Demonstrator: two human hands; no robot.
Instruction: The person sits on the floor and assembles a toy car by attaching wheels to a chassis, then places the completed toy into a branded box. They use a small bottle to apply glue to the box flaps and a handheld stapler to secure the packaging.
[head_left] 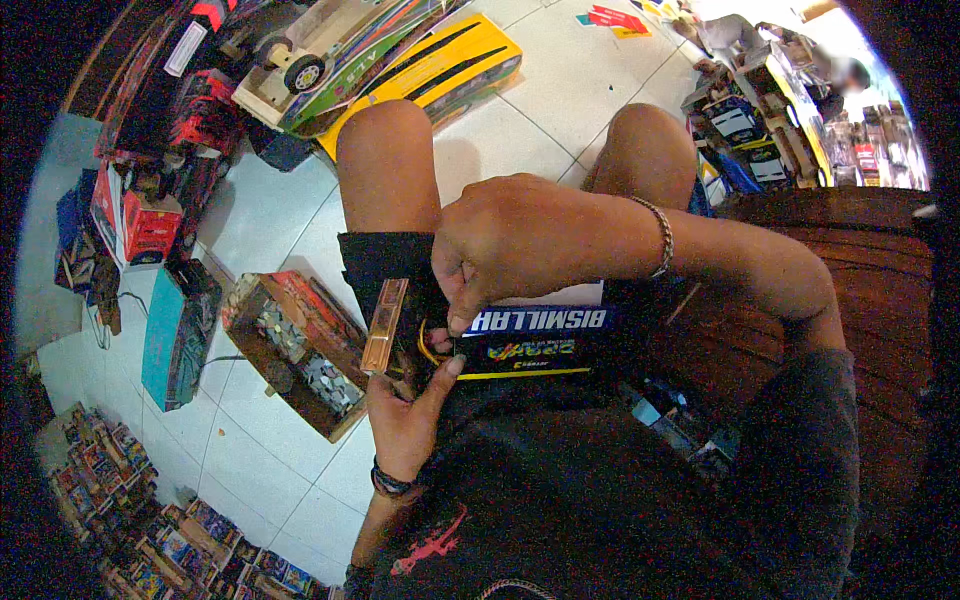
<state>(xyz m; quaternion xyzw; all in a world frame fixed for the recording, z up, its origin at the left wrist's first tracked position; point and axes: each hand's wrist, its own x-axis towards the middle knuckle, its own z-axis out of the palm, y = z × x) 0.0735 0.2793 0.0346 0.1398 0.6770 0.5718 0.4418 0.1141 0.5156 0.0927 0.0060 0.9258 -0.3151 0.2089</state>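
I sit with bare knees over a white tiled floor. My left hand [405, 410] holds a small copper-coloured finned block [385, 325] upright on my lap, thumb raised beside it. My right hand [500, 250], a chain bracelet on its wrist, pinches at yellow wires [428, 345] between that block and a long black battery pack with blue and yellow labels [535, 345] lying across my thighs. The fingertips hide where the wires join.
An open wooden box of small metal parts [300, 350] stands on the floor left of my knee, with a teal box [175, 335] beyond it. A model car body [330, 45] and yellow box [440, 65] lie ahead. Shelves of boxes stand at right.
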